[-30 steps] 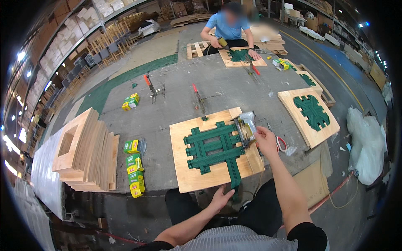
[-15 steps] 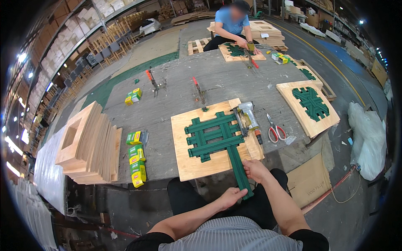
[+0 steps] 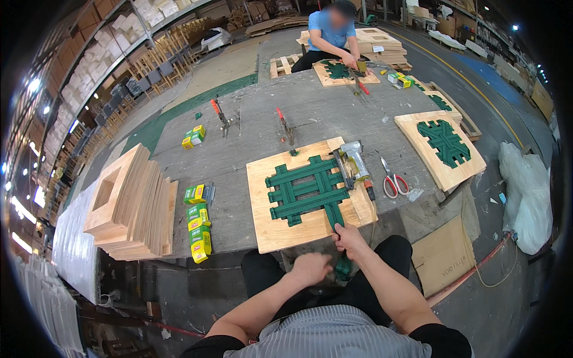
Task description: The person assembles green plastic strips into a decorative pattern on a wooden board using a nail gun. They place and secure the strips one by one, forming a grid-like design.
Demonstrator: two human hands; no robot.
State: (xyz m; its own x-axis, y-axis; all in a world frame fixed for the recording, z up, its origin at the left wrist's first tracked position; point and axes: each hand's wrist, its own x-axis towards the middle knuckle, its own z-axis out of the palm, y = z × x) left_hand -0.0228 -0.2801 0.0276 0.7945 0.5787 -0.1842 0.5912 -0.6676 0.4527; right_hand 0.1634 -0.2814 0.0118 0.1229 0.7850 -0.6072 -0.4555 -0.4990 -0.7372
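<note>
A square plywood board [image 3: 280, 230] lies at the near edge of the grey bench, with dark green webbing straps [image 3: 304, 190] woven across it in a lattice. One strap runs off the board's near edge. My right hand [image 3: 349, 238] is closed around that strap just past the board's edge. My left hand [image 3: 310, 268] is lower, below the bench edge, blurred, close to the hanging strap end [image 3: 343, 268]; whether it grips the strap is unclear. A staple gun [image 3: 353, 162] rests on the board's right side.
Red-handled scissors [image 3: 392, 184] lie right of the board. Yellow-green staple boxes [image 3: 199, 224] and a stack of plywood frames [image 3: 134, 203] sit at left. Another board with green webbing [image 3: 441, 146] is at right. Two clamps [image 3: 285, 126] stand behind. A person in blue [image 3: 328, 33] works at the far end.
My right hand left the staple gun, came down to the board's near edge and closed on the strap. My left hand moved up towards the hanging strap end.
</note>
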